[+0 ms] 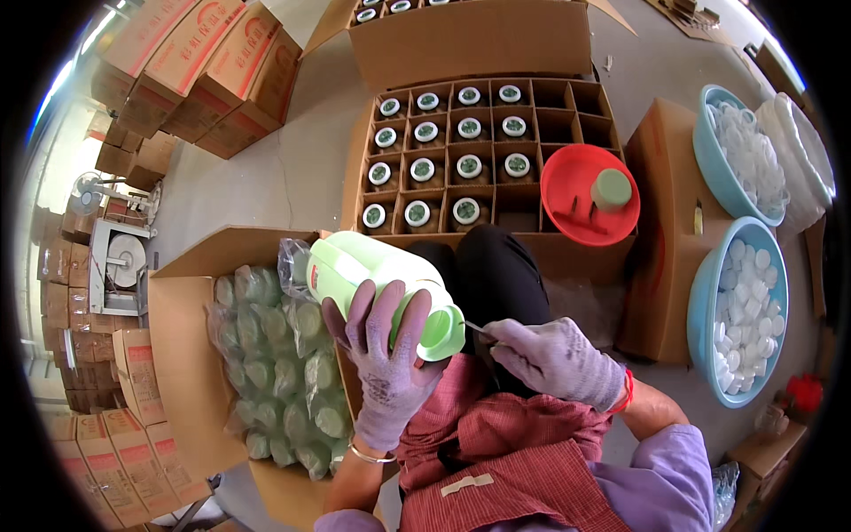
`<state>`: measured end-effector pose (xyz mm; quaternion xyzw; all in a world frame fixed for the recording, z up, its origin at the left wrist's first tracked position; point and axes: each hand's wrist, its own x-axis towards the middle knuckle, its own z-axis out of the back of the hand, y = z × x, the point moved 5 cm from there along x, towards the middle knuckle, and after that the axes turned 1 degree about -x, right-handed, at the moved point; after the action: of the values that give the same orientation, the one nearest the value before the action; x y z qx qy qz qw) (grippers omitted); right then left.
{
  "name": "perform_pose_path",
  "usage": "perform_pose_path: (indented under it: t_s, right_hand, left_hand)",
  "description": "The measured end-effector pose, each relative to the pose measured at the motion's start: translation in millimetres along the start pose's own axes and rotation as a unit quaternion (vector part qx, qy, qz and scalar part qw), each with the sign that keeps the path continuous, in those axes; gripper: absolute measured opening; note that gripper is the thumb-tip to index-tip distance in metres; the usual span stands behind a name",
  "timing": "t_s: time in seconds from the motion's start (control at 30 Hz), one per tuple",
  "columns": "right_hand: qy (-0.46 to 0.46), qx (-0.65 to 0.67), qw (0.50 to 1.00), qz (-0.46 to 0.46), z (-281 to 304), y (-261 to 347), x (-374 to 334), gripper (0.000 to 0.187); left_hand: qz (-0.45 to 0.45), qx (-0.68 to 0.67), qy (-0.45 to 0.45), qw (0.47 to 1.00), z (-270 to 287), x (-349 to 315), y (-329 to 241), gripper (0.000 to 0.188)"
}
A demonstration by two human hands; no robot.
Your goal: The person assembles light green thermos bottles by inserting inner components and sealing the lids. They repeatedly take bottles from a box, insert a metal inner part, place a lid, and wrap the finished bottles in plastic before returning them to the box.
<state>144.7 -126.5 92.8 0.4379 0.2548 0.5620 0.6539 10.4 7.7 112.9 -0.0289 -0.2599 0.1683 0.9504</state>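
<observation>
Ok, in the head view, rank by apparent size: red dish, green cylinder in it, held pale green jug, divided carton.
1. Divided carton
2. Pale green jug
3. Red dish
4. Green cylinder
Nearness may enlarge the jug.

Head-worn fisheye, left of pair; faces down from above; left hand [383, 359] and right hand [560, 362] close, near centre.

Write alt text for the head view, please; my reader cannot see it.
A gloved left hand holds a tilted pale green container; the gloved right hand holds a thin tool at the container's rim. Beyond are a divided carton of white-capped jars and a red dish.
</observation>
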Motion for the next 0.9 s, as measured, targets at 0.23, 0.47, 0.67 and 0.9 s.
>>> perform_pose_path:
  t_s: [0.23, 0.47, 0.67, 0.9]
  right_hand:
    - [0.01, -0.147, 0.989, -0.01, -30.6, -10.4, -10.3, 0.012]
    - [0.023, -0.134, 0.988, -0.073, -57.2, -23.6, -20.4, 0.021]
    - [0.14, 0.163, 0.951, -0.225, -66.8, -31.5, -12.8, 0.031]
    - [0.263, 0.453, 0.789, -0.32, -87.8, -30.9, -15.2, 0.036]
  left_hand:
    - [-0.034, 0.06, -0.018, 0.997, -14.8, -27.7, -17.3, 0.052]
    - [-0.042, 0.093, -0.04, 0.994, -29.9, -52.8, -16.9, 0.044]
    - [-0.051, 0.151, -0.037, 0.986, -40.2, -68.5, -9.8, 0.063]
    - [-0.016, 0.109, -0.11, 0.988, -43.3, -66.4, -7.8, 0.054]
